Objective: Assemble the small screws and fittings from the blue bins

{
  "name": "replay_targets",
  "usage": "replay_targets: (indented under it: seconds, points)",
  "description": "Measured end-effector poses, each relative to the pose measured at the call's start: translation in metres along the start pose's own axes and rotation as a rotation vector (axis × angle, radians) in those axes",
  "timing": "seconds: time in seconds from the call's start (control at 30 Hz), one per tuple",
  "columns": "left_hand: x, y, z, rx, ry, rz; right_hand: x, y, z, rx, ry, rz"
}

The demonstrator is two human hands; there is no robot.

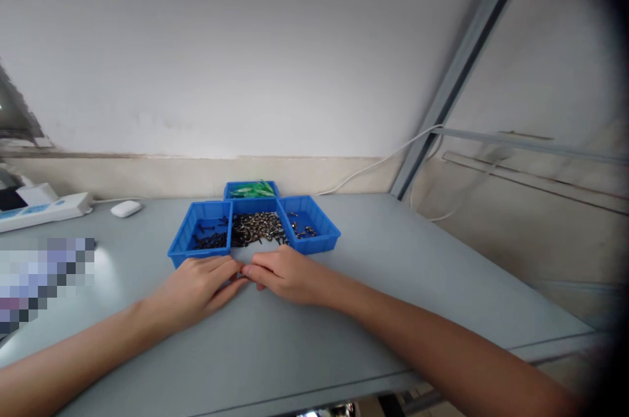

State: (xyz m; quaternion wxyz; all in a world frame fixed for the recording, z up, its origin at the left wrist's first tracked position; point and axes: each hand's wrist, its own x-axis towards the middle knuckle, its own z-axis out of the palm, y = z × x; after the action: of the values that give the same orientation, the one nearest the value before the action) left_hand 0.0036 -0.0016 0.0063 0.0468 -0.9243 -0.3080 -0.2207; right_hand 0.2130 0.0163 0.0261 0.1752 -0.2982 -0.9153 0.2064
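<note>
Both hands meet fingertip to fingertip just in front of the blue bins, low over the table. My left hand [209, 282] is closed in a pinch, its thumb and fingers pointing right. From the other side my right hand [282, 273] also pinches, fingers curled. Whatever sits between the fingertips is too small or hidden to name. Behind them, the left blue bin [177, 243] holds dark screw-like pieces, and the middle bin has a heap of small shiny metal parts [260, 225]. A few similar metal parts lie in the right blue bin [319, 246].
A rear blue bin [228, 189] contains green plastic packets [253, 189]. To the left are a white power strip [63, 205], a small white case [126, 208] and a pixelated flat object [39, 279]. A metal post [442, 96] and a white cable [363, 169] stand right.
</note>
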Motion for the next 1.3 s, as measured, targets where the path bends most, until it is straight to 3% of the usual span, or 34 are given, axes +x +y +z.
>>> replay_targets:
  seconds: [0.1, 0.2, 0.43, 0.77, 1.13, 1.3]
  points:
    - [-0.001, -0.003, 0.002, -0.006, -0.013, -0.007, -0.002, 0.0, 0.0, -0.031, 0.1, 0.004]
    - [-0.001, -0.004, 0.002, -0.012, -0.034, -0.034, -0.003, 0.001, 0.002, -0.043, 0.144, -0.087]
    - [0.002, -0.003, 0.002, -0.005, -0.063, -0.049, 0.0, 0.01, 0.004, -0.249, 0.096, -0.24]
    - [0.0, -0.006, 0.003, -0.033, -0.076, -0.079, -0.001, 0.005, 0.003, -0.329, 0.092, -0.218]
    - [0.003, -0.002, 0.0, -0.073, -0.104, -0.127, 0.002, 0.01, 0.006, -0.413, 0.177, -0.26]
    - [0.001, -0.004, 0.003, -0.055, -0.081, -0.111, 0.002, 0.009, 0.007, -0.421, 0.137, -0.198]
